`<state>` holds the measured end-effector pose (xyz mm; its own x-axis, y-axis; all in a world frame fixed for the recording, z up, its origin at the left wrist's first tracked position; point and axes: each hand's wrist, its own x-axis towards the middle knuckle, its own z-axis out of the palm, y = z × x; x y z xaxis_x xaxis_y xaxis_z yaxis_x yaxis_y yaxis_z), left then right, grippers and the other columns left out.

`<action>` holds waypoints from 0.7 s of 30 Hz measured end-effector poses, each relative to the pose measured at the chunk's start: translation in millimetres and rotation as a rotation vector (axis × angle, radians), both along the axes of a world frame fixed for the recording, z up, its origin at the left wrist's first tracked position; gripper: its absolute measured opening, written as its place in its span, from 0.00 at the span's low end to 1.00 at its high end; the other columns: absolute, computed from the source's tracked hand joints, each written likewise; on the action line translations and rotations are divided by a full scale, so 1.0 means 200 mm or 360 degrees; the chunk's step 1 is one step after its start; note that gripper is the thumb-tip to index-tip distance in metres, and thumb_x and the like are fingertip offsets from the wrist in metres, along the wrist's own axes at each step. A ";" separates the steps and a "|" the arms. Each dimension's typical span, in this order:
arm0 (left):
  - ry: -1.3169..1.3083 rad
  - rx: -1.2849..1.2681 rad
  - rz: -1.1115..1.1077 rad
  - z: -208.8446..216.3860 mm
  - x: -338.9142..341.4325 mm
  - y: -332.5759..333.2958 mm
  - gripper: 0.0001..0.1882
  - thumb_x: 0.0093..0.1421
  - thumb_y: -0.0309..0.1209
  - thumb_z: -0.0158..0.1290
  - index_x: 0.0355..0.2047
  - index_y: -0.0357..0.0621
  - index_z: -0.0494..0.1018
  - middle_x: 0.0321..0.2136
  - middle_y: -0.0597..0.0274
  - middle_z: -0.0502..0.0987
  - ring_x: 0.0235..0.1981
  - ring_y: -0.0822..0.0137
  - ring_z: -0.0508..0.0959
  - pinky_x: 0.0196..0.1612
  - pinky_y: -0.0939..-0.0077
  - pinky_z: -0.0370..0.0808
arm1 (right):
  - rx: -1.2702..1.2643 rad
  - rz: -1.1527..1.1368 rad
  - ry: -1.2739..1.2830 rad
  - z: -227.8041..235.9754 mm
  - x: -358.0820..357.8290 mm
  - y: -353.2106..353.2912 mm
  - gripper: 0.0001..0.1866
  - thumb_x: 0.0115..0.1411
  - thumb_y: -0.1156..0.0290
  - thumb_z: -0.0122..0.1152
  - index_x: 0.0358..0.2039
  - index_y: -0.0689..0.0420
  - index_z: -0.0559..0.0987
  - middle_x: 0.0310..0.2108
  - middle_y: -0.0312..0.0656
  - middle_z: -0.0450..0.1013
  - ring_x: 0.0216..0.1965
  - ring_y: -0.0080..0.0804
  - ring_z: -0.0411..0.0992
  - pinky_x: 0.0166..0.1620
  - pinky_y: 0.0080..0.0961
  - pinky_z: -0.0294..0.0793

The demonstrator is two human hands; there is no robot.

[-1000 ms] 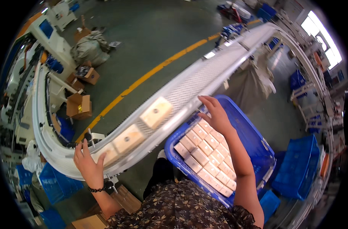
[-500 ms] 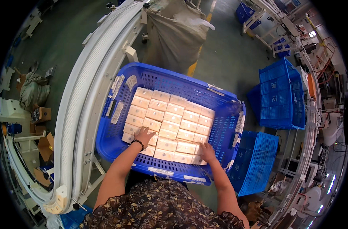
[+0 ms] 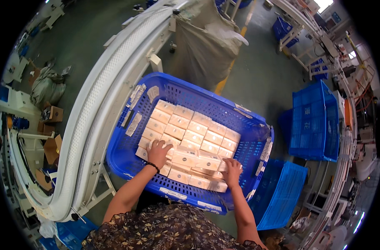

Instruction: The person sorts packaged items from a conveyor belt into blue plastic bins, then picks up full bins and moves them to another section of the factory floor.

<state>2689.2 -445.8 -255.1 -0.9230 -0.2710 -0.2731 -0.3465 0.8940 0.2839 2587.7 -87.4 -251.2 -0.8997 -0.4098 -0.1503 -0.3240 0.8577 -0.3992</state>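
Note:
A blue perforated plastic crate (image 3: 183, 85) holds several rows of small, pale cream boxes (image 3: 178, 120). Between my two hands a short row of these boxes (image 3: 184, 157) is squeezed end to end, tilted and raised above the layer around it. My left hand (image 3: 158, 153), with a dark bead bracelet at the wrist, presses on the row's left end with bent fingers. On the right end my right hand (image 3: 232, 171) grips the last box. Palms and the undersides of the held boxes are hidden.
A curved white conveyor (image 3: 99, 79) runs along the crate's left side. Beyond the crate stands a large grey-beige sack (image 3: 204, 50). Two more blue crates, one upper (image 3: 312, 121) and one lower (image 3: 281, 193), stand to the right.
My hands have closed on a row of boxes near the front and raised it from the layer. The whole view has shifted, with the crate now a little lower and to the right.

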 end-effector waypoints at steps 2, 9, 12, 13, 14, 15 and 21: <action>0.0305 -0.0118 0.0074 0.30 0.00 -0.06 0.32 0.46 0.34 0.69 0.53 0.70 0.75 0.56 0.66 0.70 0.62 0.54 0.64 0.60 0.34 0.59 | -0.0085 0.0100 0.0271 0.32 -0.11 -0.10 0.35 0.40 0.77 0.73 0.52 0.43 0.78 0.53 0.36 0.70 0.59 0.46 0.63 0.60 0.52 0.58; 0.1050 -0.0591 0.0671 1.21 0.50 -0.41 0.34 0.42 0.27 0.67 0.53 0.62 0.77 0.57 0.60 0.70 0.61 0.50 0.64 0.62 0.49 0.60 | -0.0405 0.0707 0.1062 1.38 -0.25 -0.89 0.36 0.37 0.80 0.71 0.51 0.43 0.79 0.53 0.36 0.70 0.59 0.45 0.64 0.60 0.45 0.59; 0.1106 -0.0776 0.1014 1.39 0.89 -0.56 0.38 0.38 0.22 0.68 0.54 0.58 0.75 0.57 0.59 0.69 0.61 0.47 0.64 0.63 0.50 0.61 | -0.0563 0.1094 0.1082 1.59 -0.15 -1.40 0.35 0.37 0.77 0.71 0.51 0.41 0.79 0.53 0.34 0.70 0.58 0.42 0.65 0.59 0.46 0.59; 0.1050 -0.0807 0.1134 1.44 1.01 -0.60 0.39 0.38 0.22 0.69 0.55 0.56 0.75 0.56 0.59 0.69 0.60 0.47 0.65 0.62 0.53 0.62 | -0.0604 0.1226 0.1062 1.64 -0.10 -1.57 0.35 0.38 0.76 0.71 0.51 0.40 0.80 0.53 0.34 0.70 0.58 0.41 0.65 0.59 0.46 0.59; 0.0970 -0.0820 0.1290 1.46 1.16 -0.63 0.40 0.37 0.22 0.70 0.55 0.56 0.75 0.56 0.59 0.69 0.60 0.48 0.65 0.61 0.54 0.62 | -0.0617 0.1396 0.1062 1.64 -0.04 -1.77 0.34 0.39 0.75 0.71 0.51 0.40 0.80 0.53 0.33 0.70 0.58 0.40 0.65 0.58 0.47 0.59; 0.0911 -0.0794 0.1399 1.48 1.26 -0.67 0.40 0.37 0.23 0.70 0.55 0.56 0.75 0.55 0.59 0.69 0.59 0.48 0.65 0.61 0.55 0.63 | -0.0644 0.1499 0.0958 1.67 0.03 -1.93 0.34 0.40 0.75 0.71 0.52 0.40 0.79 0.53 0.33 0.70 0.59 0.40 0.64 0.59 0.49 0.59; 0.0528 -0.0344 0.1647 1.28 1.76 -0.94 0.43 0.43 0.33 0.71 0.62 0.61 0.70 0.54 0.61 0.70 0.57 0.52 0.67 0.53 0.53 0.70 | -0.0257 0.2092 0.0535 1.51 0.31 -2.68 0.33 0.50 0.66 0.73 0.58 0.39 0.75 0.57 0.35 0.68 0.62 0.40 0.62 0.58 0.57 0.62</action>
<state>3041.5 -633.9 0.5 -0.2416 -0.9660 0.0921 -0.8908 0.2585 0.3738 2649.8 -623.3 49.9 0.1805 -0.9754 0.1267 -0.9572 -0.2038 -0.2053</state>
